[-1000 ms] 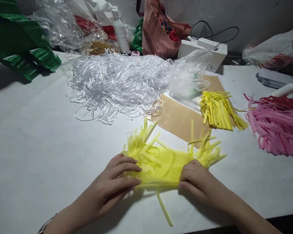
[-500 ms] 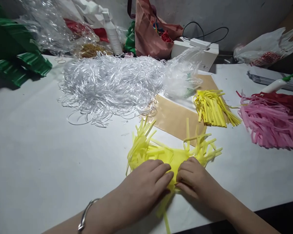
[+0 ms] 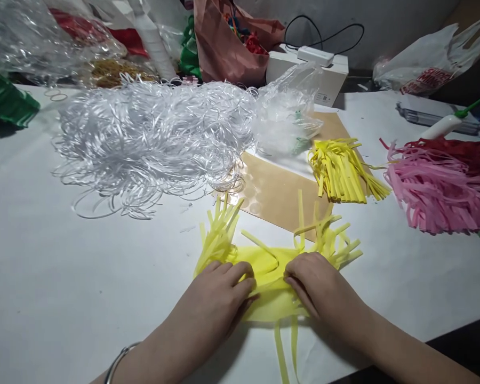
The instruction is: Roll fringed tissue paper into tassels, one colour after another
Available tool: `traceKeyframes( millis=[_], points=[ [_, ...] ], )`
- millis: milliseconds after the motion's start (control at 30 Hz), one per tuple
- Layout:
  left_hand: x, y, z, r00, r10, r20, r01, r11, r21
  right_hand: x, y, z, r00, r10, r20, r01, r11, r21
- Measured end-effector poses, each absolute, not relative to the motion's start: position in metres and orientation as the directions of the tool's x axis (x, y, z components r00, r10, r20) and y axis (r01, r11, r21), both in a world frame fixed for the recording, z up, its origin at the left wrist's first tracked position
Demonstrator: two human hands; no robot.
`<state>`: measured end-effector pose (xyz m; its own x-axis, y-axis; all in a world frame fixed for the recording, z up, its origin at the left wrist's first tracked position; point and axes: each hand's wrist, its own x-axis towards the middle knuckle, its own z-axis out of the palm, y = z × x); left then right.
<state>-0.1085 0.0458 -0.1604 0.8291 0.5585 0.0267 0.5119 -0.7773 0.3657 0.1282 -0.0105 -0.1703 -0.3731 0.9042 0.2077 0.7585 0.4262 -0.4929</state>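
Note:
A piece of yellow fringed tissue paper (image 3: 270, 266) lies on the white table near the front edge, with cut strips fanning out at both ends. My left hand (image 3: 220, 296) presses on its left part with the fingers curled down onto the paper. My right hand (image 3: 318, 282) does the same on the right part, fingers bent and pinching the sheet. Two loose yellow strips (image 3: 286, 352) hang toward me between my wrists.
A big heap of clear white plastic strands (image 3: 148, 133) fills the middle of the table. A brown card (image 3: 276, 192) carries a finished yellow tassel (image 3: 340, 170). Pink and red tassels (image 3: 436, 186) lie at the right. Bags, a white box (image 3: 308, 74) and green paper (image 3: 4, 101) line the back.
My hands met at the middle of the yellow paper half a second ago and have since spread apart a little. The view has shifted so everything sits further left and higher.

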Motion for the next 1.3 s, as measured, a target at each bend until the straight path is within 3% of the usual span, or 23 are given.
traceKeyframes(
  millis=[100,233,367,467,700,867,933,1067,1200,1300],
  points=[
    [-0.11,0.041,-0.165,0.835,0.54,0.102,0.507,-0.829,0.233,0.131,-0.007,-0.164,-0.405,0.901,0.153,0.752,0.424,-0.505],
    [-0.111,0.029,-0.169,0.82,0.48,0.312,0.489,-0.87,0.053,0.131,0.006,-0.158,-0.388,0.921,0.049,0.799,0.362,-0.48],
    [-0.107,0.021,-0.171,0.844,0.363,0.396,0.378,-0.925,0.043,0.122,0.028,-0.15,-0.541,0.825,-0.165,0.836,0.504,-0.219],
    [-0.104,0.018,-0.174,0.878,0.322,0.354,0.313,-0.946,0.084,0.108,0.051,-0.14,-0.558,0.8,-0.221,0.83,0.541,-0.137],
    [-0.104,0.02,-0.183,0.898,0.323,0.299,0.3,-0.946,0.123,0.057,0.104,-0.136,-0.572,0.819,0.052,0.767,0.556,-0.32],
    [-0.105,0.023,-0.182,0.849,0.443,0.289,0.361,-0.884,0.296,0.089,0.076,-0.133,-0.525,0.835,0.164,0.753,0.546,-0.369],
    [-0.106,0.022,-0.182,0.819,0.502,0.278,0.387,-0.841,0.378,0.113,0.048,-0.133,-0.515,0.813,0.272,0.653,0.578,-0.489],
    [-0.104,0.023,-0.181,0.776,0.569,0.273,0.425,-0.791,0.441,0.139,-0.003,-0.15,-0.601,0.772,0.206,0.634,0.617,-0.466],
    [-0.103,0.031,-0.176,0.745,0.617,0.255,0.525,-0.777,0.348,0.136,-0.018,-0.172,-0.516,0.826,0.229,0.677,0.556,-0.481],
    [-0.109,0.04,-0.173,0.701,0.659,0.273,0.598,-0.752,0.279,0.131,-0.008,-0.173,-0.432,0.895,0.108,0.775,0.43,-0.462]
  ],
)
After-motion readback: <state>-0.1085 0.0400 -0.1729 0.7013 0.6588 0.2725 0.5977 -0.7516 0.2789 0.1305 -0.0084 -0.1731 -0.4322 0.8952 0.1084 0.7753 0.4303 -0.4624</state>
